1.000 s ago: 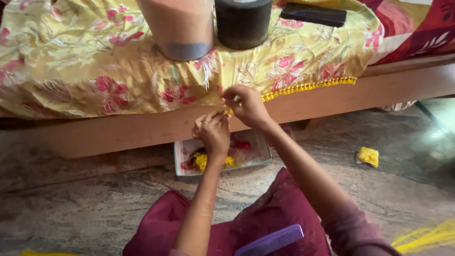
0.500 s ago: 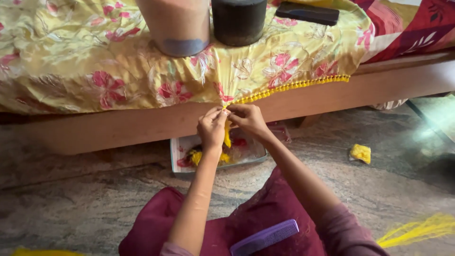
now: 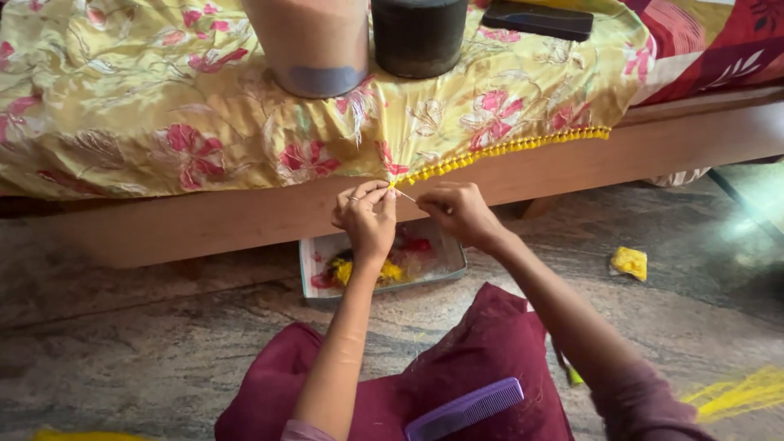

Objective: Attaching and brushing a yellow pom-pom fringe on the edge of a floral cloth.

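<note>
A yellow flowered cloth point(image 3: 204, 122) hangs over the edge of a wooden bed, with a row of small yellow tassels point(image 3: 506, 149) along its hem. My left hand point(image 3: 365, 216) pinches the hem where the tassel row ends. My right hand point(image 3: 457, 211) is pinched shut just to the right and holds a thin needle-like tool point(image 3: 406, 195) with yellow thread, its tip toward the left fingers. Both hands hover above a small open box point(image 3: 327, 249) of yellow and red thread bits on the floor.
A tan cylinder point(image 3: 314, 45), a black cylinder point(image 3: 418, 37) and a dark flat case point(image 3: 535, 18) stand on the bed. A purple comb point(image 3: 465, 408) lies on my maroon lap. A yellow thread wad point(image 3: 630, 262) and yellow strands point(image 3: 735, 396) lie on the stone floor.
Both hands have dropped slightly and settled at the hem's end. The right hand has drawn a little to the right, away from the left.
</note>
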